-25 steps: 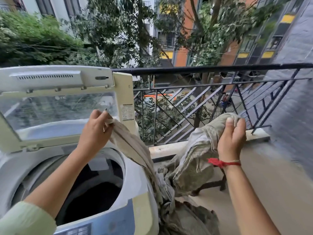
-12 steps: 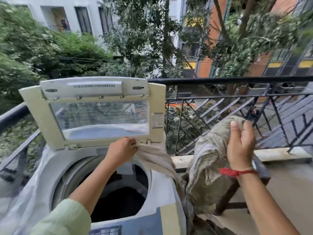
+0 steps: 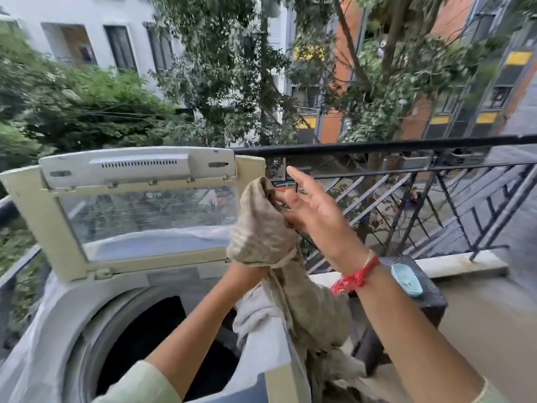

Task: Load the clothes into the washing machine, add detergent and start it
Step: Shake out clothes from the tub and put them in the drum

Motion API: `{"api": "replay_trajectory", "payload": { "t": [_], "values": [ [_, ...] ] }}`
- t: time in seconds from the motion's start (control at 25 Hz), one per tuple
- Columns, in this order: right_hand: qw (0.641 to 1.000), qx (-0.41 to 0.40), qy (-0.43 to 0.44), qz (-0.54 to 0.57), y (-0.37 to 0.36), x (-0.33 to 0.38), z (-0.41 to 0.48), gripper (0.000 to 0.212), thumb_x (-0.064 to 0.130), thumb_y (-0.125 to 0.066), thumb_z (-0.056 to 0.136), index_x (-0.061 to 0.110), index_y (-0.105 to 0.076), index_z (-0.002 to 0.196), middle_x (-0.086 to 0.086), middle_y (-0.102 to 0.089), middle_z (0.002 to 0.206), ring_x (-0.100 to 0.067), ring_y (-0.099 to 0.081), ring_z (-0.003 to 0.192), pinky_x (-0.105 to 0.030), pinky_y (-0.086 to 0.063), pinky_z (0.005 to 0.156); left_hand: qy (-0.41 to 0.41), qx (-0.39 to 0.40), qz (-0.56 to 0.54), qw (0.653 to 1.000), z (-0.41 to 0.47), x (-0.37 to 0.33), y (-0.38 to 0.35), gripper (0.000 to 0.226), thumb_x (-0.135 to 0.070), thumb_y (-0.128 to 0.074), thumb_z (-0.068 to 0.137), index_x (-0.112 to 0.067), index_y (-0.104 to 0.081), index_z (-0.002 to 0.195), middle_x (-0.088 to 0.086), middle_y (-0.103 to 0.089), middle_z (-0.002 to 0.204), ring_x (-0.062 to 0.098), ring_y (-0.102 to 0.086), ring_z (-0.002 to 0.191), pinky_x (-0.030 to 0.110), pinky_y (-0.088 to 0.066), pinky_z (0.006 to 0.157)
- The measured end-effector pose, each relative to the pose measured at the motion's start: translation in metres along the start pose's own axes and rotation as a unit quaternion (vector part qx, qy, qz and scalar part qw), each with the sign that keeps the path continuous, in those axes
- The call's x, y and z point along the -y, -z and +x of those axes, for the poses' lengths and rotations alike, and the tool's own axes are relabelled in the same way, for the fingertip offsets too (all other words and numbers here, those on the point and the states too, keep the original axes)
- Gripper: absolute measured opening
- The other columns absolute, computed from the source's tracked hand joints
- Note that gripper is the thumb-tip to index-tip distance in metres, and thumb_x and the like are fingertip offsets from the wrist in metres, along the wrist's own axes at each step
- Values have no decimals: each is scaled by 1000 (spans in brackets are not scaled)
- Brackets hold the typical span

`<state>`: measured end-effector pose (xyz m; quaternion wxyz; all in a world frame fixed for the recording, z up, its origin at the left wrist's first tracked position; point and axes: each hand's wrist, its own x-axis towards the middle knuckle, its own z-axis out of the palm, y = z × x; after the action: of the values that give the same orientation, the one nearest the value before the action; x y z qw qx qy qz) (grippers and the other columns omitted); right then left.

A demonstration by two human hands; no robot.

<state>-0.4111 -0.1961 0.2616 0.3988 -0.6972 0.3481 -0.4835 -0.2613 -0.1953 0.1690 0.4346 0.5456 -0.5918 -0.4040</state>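
Observation:
A top-loading washing machine (image 3: 87, 303) stands at the lower left with its lid (image 3: 29, 205) raised and its dark drum (image 3: 151, 344) showing. A beige-grey garment (image 3: 258, 231) hangs over the drum's right rim and trails down the machine's right side. My left hand (image 3: 247, 270) is mostly covered by the cloth and grips a bunch of it above the drum's back right. My right hand (image 3: 313, 210) is just right of it, thumb and a finger pinching the garment's top edge, the other fingers spread.
A black metal railing (image 3: 406, 146) runs behind the machine along the balcony edge. A dark wicker stool (image 3: 427, 301) with a pale blue object (image 3: 406, 279) on it stands right of the machine. Clear plastic sheeting (image 3: 35, 344) covers the machine's left side.
My right hand has swung left with the garment and now meets my left hand over the drum, with its fingers spread. The cloth is gathered between both hands.

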Motion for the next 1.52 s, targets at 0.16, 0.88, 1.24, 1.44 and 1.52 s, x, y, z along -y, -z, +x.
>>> {"api": "replay_trajectory", "payload": {
  "t": [0.16, 0.88, 1.24, 1.44, 1.52],
  "values": [
    [976, -8, -37, -216, 62, -55, 0, 64, 27, -58, 89, 42, -22, 139, -1, -46, 141, -25, -51, 124, -49, -43, 100, 54, -255, -217, 941, -9, 39, 51, 61, -40, -72, 58, -15, -60, 112, 8, -65, 113, 26, -60, 106, 42, -50, 91],
    [955, -128, 151, -219, -122, -67, -1, 34, -5, -42, 73, 2, -67, 94, -4, -60, 86, -13, -54, 83, -8, -37, 75, 107, -500, 331, 793, -87, 78, 231, 27, -16, -57, 85, -3, -49, 108, 27, -56, 103, 44, -56, 93, 43, -40, 69],
    [926, 290, -35, -240, -172, -135, -26, 43, 2, -53, 85, 16, -55, 126, -6, -54, 129, -20, -49, 121, -19, -33, 102, 121, -227, 439, 861, -77, 168, 229, 73, -52, -68, 76, -14, -43, 133, 15, -41, 135, 35, -42, 124, 45, -43, 95],
    [827, 214, -228, -467, -42, -240, -10, 90, -2, -52, 77, 32, -8, 148, -12, -21, 154, -33, -40, 131, -40, -40, 102, 101, 181, 430, 879, -29, 183, 92, 123, -35, -79, 69, -36, 17, 146, 3, -2, 159, 27, -16, 144, 52, -24, 112],
    [831, 267, -272, -405, -36, -272, -19, 86, -4, -49, 76, 34, -15, 146, -15, -39, 144, -32, -49, 122, -38, -46, 92, 113, 235, 354, 898, -14, 191, 50, 124, -17, -74, 75, -42, 28, 140, 5, -8, 158, 30, -35, 135, 43, -37, 103]
  ]
}}
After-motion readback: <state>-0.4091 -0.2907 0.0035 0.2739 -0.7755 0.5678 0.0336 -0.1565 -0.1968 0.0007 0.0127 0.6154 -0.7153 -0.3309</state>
